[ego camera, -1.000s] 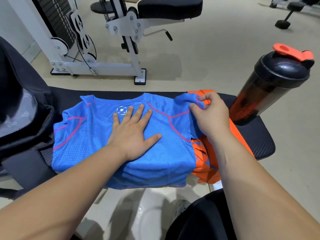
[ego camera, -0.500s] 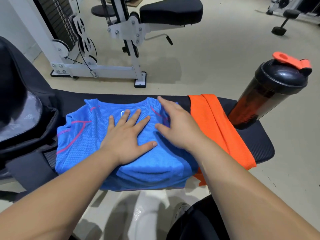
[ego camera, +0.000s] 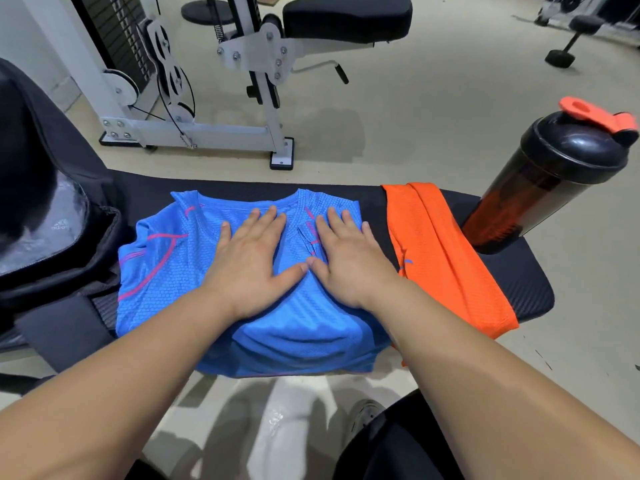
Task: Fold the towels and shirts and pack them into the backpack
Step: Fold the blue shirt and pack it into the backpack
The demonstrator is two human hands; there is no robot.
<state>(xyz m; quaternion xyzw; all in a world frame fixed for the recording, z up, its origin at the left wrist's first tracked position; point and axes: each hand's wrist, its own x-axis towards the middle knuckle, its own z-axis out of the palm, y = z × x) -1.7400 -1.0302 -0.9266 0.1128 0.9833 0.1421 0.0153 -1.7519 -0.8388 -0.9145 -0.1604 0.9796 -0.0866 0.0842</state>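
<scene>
Head view: both my hands are flat on the blue shirt (ego camera: 166, 271), which lies mid desk (ego camera: 519, 292) with its collar toward the far edge and its hem hanging over the near edge. Left hand (ego camera: 252, 261) is open, fingers spread, palm down just below the collar. Right hand (ego camera: 349, 261) is open too, fingers straight, pressing the shirt's right side, thumb tips touching. Neither hand holds anything.

The right side looks tucked in under my right hand. The left sleeve lies out toward the backpack (ego camera: 52, 271) at the desk's left end, not yet folded. An orange cloth (ego camera: 440, 258), shirt or towel I cannot tell, lies just beside the blue shirt toward the right end, draped over the near edge. A shaker bottle (ego camera: 554, 174) stands at the right end.

Step, my guess: setting the fold flat. To do it well, press with flat palms and sweep outward from the centre to clear the pucker between my hands. Pin the middle with one hand while the other brings the left sleeve across, matching edges. The mesh looks thin and slippery, and the overhanging hem could drag it, so put weight on it.
</scene>
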